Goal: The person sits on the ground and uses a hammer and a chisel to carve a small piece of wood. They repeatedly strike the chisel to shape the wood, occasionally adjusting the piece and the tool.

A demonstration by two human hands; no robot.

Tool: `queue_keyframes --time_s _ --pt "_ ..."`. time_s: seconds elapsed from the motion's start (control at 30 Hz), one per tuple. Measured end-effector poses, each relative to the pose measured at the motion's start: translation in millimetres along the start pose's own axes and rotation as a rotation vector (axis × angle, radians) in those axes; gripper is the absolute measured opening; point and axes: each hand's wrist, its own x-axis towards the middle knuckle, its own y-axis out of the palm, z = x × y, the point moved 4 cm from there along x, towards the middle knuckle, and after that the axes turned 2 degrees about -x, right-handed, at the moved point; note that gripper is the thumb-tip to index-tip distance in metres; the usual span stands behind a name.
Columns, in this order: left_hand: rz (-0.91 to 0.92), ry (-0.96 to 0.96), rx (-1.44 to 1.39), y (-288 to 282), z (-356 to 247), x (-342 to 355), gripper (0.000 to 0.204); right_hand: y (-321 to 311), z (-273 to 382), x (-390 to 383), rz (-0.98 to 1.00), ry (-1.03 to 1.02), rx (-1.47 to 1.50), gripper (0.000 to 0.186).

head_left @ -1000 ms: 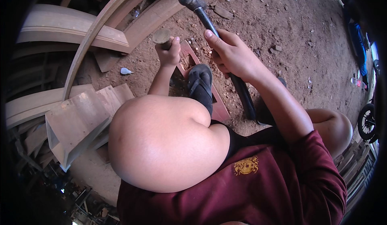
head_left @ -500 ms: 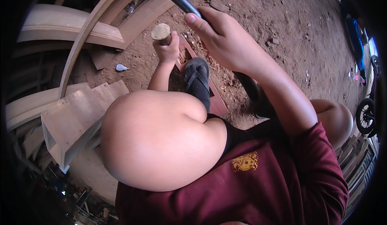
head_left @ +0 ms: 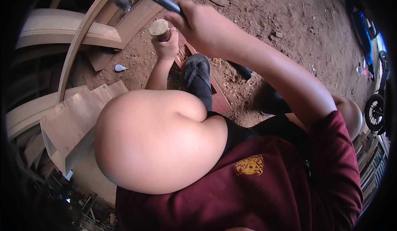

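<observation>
My left hand (head_left: pixel 166 48) is closed round the wooden handle of a chisel (head_left: pixel 159 28), whose pale top is frayed and flattened. Its blade is hidden below my fist. Up and to the right of it, my right hand (head_left: pixel 202 26) grips a hammer (head_left: pixel 163 0) by its dark handle. The hammer's metal head, blurred, hangs beyond the chisel, apart from it. On the ground lies a reddish wooden piece (head_left: pixel 220 96) with cut openings, and my sandalled foot (head_left: pixel 197 71) rests on it. A black rod end (head_left: pixel 242 70) shows below my right forearm; I cannot tell whether it belongs to the hammer.
Curved and straight wooden frame pieces (head_left: pixel 66 28) stand at the far left, with a wooden box-like piece (head_left: pixel 68 121) nearer. A small white bottle (head_left: pixel 120 68) lies on the dirt floor (head_left: pixel 264 7), which has scattered chips. A wheel (head_left: pixel 374 112) and stacked boards (head_left: pixel 370 162) are at the right.
My right hand has moved left and farther away with the hammer, its head shifting left past the chisel. My left hand still holds the chisel. The whole view has shifted slightly.
</observation>
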Motion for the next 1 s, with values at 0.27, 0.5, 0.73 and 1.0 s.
queue_keyframes --time_s 0.27,0.5,0.73,1.0 --pt "-0.034 -0.155 0.024 -2.3 6.3 2.2 0.022 -8.1 11.5 4.6 -0.042 -0.103 -0.041 0.045" --pt "-0.042 -0.211 -0.048 -0.5 3.1 -3.0 0.017 0.6 1.2 12.3 0.233 0.115 -0.268 0.048" --pt "-0.189 -0.266 -0.106 -5.1 -14.1 -3.4 0.022 18.3 -3.1 -0.3 0.203 0.036 -0.066 0.046" --pt "-0.091 -0.227 -0.239 -20.4 -6.9 -24.9 0.022 26.2 -62.8 -28.5 0.238 0.485 0.428 0.045"
